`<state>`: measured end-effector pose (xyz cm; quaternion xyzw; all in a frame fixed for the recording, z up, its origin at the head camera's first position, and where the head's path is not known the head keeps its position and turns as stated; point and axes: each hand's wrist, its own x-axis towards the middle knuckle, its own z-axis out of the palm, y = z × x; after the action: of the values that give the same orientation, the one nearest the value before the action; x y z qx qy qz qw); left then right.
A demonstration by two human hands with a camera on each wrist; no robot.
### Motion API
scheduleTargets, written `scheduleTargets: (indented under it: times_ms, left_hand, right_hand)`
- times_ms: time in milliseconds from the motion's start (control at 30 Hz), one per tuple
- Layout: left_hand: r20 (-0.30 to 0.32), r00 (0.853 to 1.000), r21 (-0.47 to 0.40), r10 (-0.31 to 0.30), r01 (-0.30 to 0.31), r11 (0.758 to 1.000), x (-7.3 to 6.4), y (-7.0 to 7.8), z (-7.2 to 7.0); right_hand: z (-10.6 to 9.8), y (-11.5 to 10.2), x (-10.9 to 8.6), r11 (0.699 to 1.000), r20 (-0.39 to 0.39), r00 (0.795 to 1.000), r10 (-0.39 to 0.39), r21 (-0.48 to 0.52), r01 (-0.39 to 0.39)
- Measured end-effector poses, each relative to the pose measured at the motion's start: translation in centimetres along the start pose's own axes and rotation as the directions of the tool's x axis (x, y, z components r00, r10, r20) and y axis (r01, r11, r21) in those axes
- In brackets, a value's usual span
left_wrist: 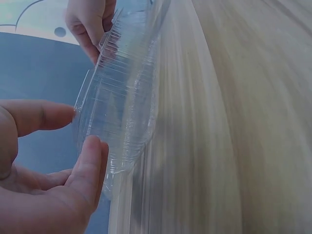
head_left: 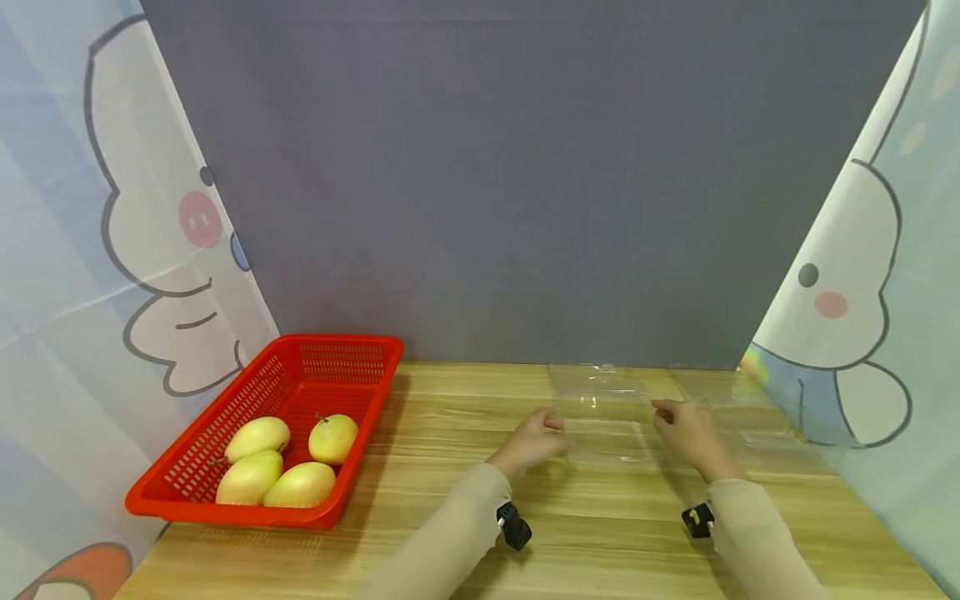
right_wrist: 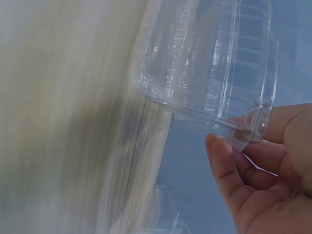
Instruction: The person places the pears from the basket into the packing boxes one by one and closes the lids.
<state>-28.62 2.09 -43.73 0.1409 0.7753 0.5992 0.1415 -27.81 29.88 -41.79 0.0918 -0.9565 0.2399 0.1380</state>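
A clear plastic clamshell box (head_left: 604, 440) lies with its lid raised on the wooden table, between two bare hands. My left hand (head_left: 531, 442) pinches its near-left rim; in the left wrist view one fingertip (left_wrist: 66, 116) meets the rim's top and other fingers lie against the outer wall. At the opposite side, my right hand (head_left: 692, 433) grips the rim's corner. In the right wrist view, one digit shows through the plastic while other fingertips (right_wrist: 222, 148) press near the wall's outside. The box's ribbed side (left_wrist: 122, 97) stands close over the table edge.
A red plastic basket (head_left: 225, 514) with several yellow-green pears (head_left: 298, 485) stands at the left. Another clear plastic box (head_left: 768, 437) lies at the right. A grey cloth backdrop (head_left: 480, 183) rises behind the wooden table (head_left: 585, 550), with printed curtains at both sides.
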Motion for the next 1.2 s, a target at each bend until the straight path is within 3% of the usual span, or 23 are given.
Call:
scheduleTargets:
  times_ms: [300, 567, 800, 1200]
  left_hand:
    - [-0.018, 1.000, -0.014, -0.009, 0.009, 1.000, -0.3, -0.5, -1.3]
    - [-0.027, 1.000, 0.006, -0.011, 0.012, 1.000, -0.9, -0.6, -2.2]
    - [-0.023, 1.000, -0.017, 0.011, -0.011, 1.000, -1.7, -0.9, -3.0]
    - [-0.048, 0.999, -0.008, -0.006, 0.005, 1.000, -2.3, -1.4, -4.4]
  right_hand:
    - [0.8, -0.8, 0.5, 0.997, 0.029, 0.999, 0.012, 0.069, -0.014]
    - [1.5, -1.3, 0.8, 0.999, 0.007, 1.000, -0.018, 0.039, 0.018]
    - [2.0, -2.0, 1.0, 0.987, 0.084, 0.996, -0.001, 0.162, -0.012]
    - [2.7, -3.5, 1.4, 0.986, 0.095, 0.995, -0.013, 0.167, -0.003]
